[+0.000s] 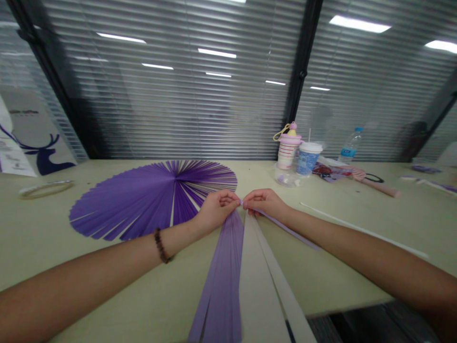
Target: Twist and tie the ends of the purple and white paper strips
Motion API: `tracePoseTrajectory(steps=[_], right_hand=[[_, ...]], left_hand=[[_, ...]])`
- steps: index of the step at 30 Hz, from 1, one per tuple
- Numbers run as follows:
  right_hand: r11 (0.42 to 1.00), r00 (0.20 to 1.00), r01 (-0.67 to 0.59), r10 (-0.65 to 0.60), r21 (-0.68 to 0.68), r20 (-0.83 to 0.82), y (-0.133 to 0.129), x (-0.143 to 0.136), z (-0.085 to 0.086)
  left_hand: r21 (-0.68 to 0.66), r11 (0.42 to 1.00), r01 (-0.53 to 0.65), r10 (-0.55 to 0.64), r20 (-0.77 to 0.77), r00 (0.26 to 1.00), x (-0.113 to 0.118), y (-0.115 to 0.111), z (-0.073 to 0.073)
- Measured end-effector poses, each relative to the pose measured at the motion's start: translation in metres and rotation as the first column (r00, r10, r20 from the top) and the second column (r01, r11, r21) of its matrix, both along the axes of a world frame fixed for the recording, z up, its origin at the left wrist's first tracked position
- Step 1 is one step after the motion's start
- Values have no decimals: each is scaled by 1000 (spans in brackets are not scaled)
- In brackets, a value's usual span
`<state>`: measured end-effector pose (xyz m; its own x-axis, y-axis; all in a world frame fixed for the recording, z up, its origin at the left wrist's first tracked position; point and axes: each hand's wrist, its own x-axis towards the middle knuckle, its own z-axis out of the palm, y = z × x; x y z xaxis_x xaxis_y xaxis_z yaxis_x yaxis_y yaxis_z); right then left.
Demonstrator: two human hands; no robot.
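Note:
My left hand (pixel 220 206) is closed, thumb and fingers pinching the upper end of a bundle of light purple paper strips (pixel 225 276). Close beside it, my right hand (pixel 266 202) pinches a single light purple strip (pixel 291 231) that trails down to the right under my forearm. The fingertips of both hands nearly meet. Below the right hand, white paper strips (pixel 260 281) fan toward me next to the purple bundle. Behind my left hand lies a large round fan of dark purple strips (pixel 124 200). How the strip ends join is hidden by my fingers.
A striped cup (pixel 286 155), a blue paper cup (pixel 307 159) and a water bottle (pixel 350 146) stand at the back right. A thin white strip (pixel 364 229) lies right of my hand. A ring-shaped roll (pixel 46 188) lies far left. The table's front edge (pixel 350 307) shows at lower right.

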<state>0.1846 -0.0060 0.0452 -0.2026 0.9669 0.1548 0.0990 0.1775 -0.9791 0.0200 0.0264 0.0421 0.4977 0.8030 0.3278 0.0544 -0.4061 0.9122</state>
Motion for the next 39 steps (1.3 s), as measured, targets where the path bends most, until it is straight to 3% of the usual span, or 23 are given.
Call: tracePoseTrajectory(steps=[19,39], right_hand=[[996,994,80,-81,28,70,-2,-3,-4],[998,992,48,-52,30,118,-1,-3,-4]], left_hand=[[42,999,-32,35,-78,996,-3,1,-4],[90,996,-4,17,-144,989,-1,3,-4]])
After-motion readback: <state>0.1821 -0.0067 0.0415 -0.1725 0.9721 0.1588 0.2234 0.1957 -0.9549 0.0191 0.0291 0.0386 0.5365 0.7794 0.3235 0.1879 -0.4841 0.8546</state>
